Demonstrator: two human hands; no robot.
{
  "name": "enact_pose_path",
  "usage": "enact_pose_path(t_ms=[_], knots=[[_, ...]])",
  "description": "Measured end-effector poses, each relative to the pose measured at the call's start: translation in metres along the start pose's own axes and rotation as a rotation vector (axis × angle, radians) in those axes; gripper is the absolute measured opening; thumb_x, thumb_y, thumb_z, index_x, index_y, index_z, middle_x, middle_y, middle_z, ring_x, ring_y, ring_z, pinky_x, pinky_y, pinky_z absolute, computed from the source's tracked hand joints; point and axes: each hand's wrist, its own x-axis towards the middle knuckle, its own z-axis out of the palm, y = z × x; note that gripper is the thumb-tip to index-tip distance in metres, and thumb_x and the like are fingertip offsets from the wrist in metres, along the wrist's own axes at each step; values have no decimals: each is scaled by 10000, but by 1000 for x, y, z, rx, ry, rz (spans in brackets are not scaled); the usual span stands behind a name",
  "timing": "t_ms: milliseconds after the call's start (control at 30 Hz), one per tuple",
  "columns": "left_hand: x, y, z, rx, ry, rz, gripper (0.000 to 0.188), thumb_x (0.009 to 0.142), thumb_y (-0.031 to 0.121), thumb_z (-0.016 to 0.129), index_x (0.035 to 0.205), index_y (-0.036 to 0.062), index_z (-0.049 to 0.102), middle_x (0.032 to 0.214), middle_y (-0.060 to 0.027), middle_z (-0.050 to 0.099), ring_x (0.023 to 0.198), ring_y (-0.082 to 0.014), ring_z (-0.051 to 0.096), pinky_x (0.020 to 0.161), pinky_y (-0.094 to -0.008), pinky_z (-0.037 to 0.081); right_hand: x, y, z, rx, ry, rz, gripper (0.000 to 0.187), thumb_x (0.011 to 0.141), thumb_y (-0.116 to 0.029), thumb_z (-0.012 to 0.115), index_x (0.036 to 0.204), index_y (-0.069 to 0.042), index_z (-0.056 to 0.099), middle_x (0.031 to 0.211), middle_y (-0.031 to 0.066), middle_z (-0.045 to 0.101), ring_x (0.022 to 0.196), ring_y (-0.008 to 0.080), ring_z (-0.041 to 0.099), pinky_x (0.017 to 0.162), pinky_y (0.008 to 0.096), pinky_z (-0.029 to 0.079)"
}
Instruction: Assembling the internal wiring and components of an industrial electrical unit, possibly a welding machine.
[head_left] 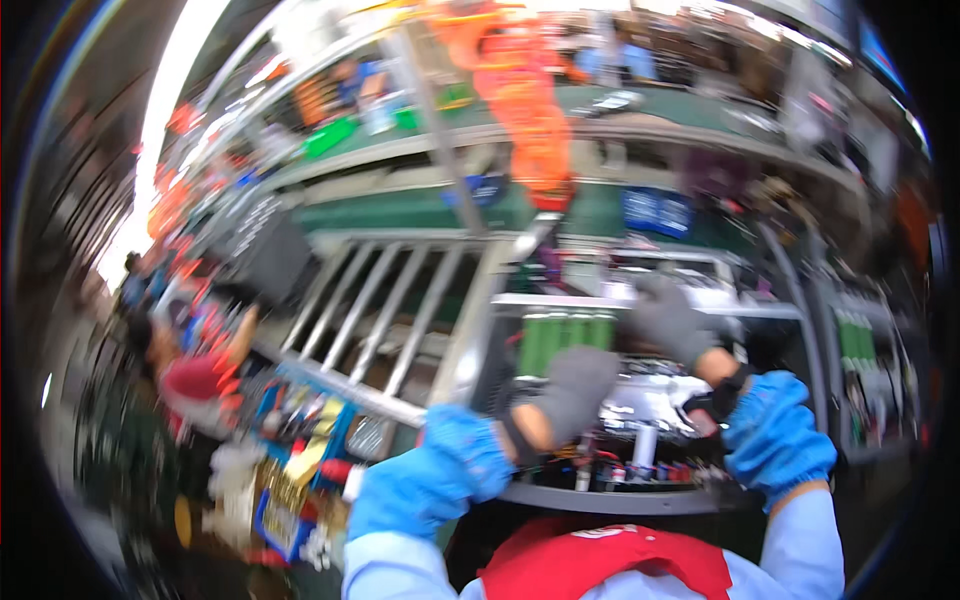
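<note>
An open metal equipment case [712, 498] lies in front of me, with green parts [552, 340] at its left, a shiny silver part in the middle and wiring along its near side. My left hand [575, 392], in a grey glove, is over the case's left part, close to the green parts. Farther off and to the right, my right hand [668, 318], gloved in grey too, reaches over the case's far part. Motion blur smears the fingers of both, so what they hold or touch cannot be made out. Blue sleeve covers [778, 430] wrap my forearms.
Left of the case runs a metal roller section [372, 310], with blue bins [285, 525] of small parts nearer me. An orange coiled hose [535, 130] hangs beyond with a tool at its end. Another similar case [868, 365] stands at right. A person in red [200, 378] is at far left.
</note>
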Motion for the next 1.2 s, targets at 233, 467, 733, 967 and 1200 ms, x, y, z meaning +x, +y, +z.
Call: enact_pose_path(t_ms=[233, 467, 733, 967, 1200], knots=[[29, 24, 71, 191, 404, -120, 185, 817, 218, 563, 772, 147, 728, 815, -81, 680, 792, -259, 635, 625, -407, 454, 104, 113, 38, -310, -412, -940, 71, 722, -110, 591, 691, -57, 626, 741, 158, 609, 720, 334, 614, 679, 400, 491], [45, 28, 76, 192, 300, -166, 327, 924, 324, 510, 861, 95, 735, 879, -147, 673, 768, -310, 628, 582, -447, 430, 144, 180, 72, -292, -417, -807, 98, 762, -109, 585, 725, -34, 634, 665, 115, 612, 628, 243, 602, 595, 345, 465], [67, 18, 106, 193, 347, -191, 364, 899, 317, 539, 1021, 28, 722, 960, -140, 685, 846, -301, 639, 627, -442, 439, 89, 73, 49, 545, -679, 84, 226, 892, -149, 525, 718, -40, 621, 697, 17, 583, 632, 124, 529, 588, 296, 436], [37, 24, 76, 194, 522, -243, 471, 892, 321, 543, 1120, -74, 660, 1009, -178, 680, 895, -316, 634, 692, -444, 451, 101, 88, 47, 665, -798, 96, 189, 922, -145, 501, 926, -50, 664, 868, 40, 650, 737, 133, 596, 680, 281, 494], [39, 23, 74, 122, 402, -183, 444, 886, 316, 542, 1047, -74, 680, 894, -204, 651, 732, -287, 603, 603, -428, 430, 90, 66, 43, 483, -706, 26, 208, 915, -213, 548, 799, -57, 618, 746, 10, 581, 650, 114, 524, 570, 280, 428]])
